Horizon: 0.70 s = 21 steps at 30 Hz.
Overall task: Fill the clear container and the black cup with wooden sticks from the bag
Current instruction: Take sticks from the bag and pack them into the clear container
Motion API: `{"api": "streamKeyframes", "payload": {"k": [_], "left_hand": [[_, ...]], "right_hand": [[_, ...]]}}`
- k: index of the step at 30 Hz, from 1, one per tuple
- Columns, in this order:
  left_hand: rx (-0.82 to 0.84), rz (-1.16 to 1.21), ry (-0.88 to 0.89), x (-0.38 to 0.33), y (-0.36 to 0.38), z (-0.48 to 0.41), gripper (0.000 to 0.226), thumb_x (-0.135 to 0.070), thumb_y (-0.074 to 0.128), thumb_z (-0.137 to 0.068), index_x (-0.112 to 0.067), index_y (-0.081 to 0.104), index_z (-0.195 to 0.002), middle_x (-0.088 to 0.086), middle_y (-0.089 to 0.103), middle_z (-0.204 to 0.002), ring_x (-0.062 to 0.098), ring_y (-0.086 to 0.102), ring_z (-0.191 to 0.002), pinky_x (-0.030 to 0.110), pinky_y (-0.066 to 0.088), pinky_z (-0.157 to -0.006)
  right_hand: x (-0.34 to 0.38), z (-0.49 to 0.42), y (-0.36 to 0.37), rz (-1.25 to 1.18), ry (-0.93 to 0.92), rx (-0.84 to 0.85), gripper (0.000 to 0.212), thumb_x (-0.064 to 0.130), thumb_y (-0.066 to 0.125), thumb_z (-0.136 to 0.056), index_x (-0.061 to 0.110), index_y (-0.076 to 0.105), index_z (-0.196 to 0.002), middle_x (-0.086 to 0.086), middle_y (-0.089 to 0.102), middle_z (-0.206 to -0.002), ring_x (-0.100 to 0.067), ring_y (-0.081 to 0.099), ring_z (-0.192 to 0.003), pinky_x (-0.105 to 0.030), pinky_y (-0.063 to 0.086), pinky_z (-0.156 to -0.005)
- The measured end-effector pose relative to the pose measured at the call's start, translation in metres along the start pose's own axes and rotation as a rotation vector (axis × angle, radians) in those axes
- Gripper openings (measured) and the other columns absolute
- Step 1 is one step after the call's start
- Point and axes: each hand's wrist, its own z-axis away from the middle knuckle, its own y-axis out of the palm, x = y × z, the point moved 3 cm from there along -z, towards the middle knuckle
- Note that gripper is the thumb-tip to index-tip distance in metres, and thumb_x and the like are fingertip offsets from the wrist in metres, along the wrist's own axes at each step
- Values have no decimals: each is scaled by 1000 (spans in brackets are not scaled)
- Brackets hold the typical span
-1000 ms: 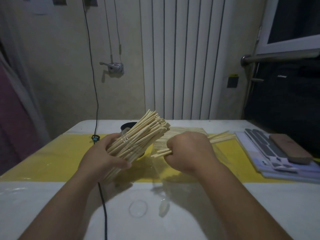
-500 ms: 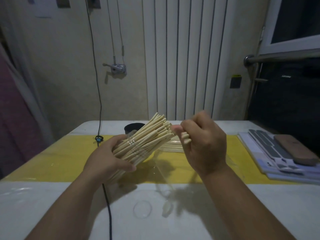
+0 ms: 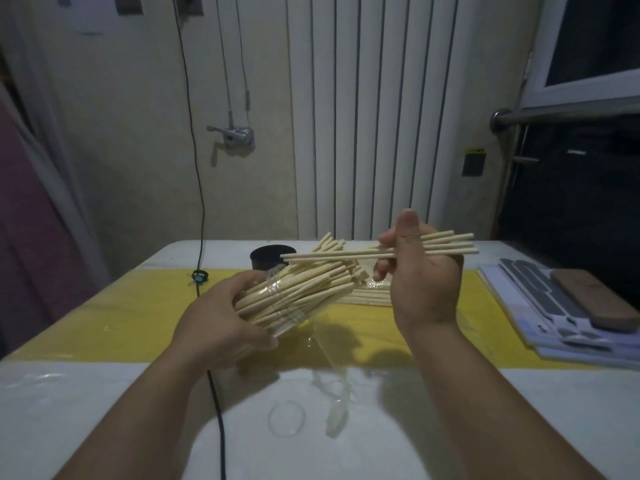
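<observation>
Head view: the white table with its yellow mat spreads under both forearms, and above it the biggest task item is the clear container, tipped on its side and packed with wooden sticks whose ends fan out past its mouth toward the right hand. The left hand is clenched round the container's lower body, thumb below, fingers wrapped over the top, holding it clear of the mat.

A second ago the right hand was down at the bag, closed on a few sticks there. Half a second ago it was lifting with them end-on to the camera. Now it is raised and turned, gripping a small bunch of sticks level and crosswise. Their left tips reach over the container's mouth, just above the packed bundle, and their right ends jut beyond the palm. So another handful has left the bag and is lined up for loading. I judge the container nearly full, so this batch may be tight.

The bag lies flat on the mat just beyond and below the right fingers, with some sticks left inside. The black cup stands past the left fingertips, behind the container's mouth. It appears empty, though its inside is dark. Nearest the wrists lie a clear round lid and a crumpled scrap of plastic, both untouched.
</observation>
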Motion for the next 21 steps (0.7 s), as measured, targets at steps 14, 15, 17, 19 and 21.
{"api": "streamKeyframes", "payload": {"k": [14,15,17,19,21], "left_hand": [[22,-128,34,-2,4,-1,107,-47,80,-19,-52,57,-124,-29,63,-109,2,64,-96,38,55,-85],[22,-130,35,-3,4,-2,107,-47,79,-19,-52,57,-124,-28,63,-109,2,64,-96,38,55,-85],[21,-133,41,-3,4,-2,106,-47,79,-20,-52,57,-123,-27,63,-108,2,63,-95,39,55,-85],[20,-138,50,-3,4,-2,105,-47,78,-21,-52,57,-123,-27,63,-108,3,63,-95,39,55,-85],[22,-133,53,-2,4,-2,104,-46,79,-22,-52,57,-122,-26,64,-107,3,64,-95,39,55,-85]], "right_hand": [[-17,-8,-5,141,193,19,42,40,57,-96,14,66,-64,10,61,-54,0,52,-47,-24,41,-57],[-19,-9,-3,178,220,103,40,41,59,-95,16,68,-64,12,65,-60,3,56,-52,-20,44,-60],[-23,-5,4,232,305,349,34,47,63,-89,19,73,-71,8,72,-82,2,66,-74,-17,50,-70],[-28,-1,8,365,309,472,35,60,69,-73,30,76,-89,6,67,-109,-9,65,-100,-33,52,-91],[-27,2,9,373,311,402,57,64,72,-59,38,65,-109,7,58,-123,-12,59,-110,-38,51,-97]]}}
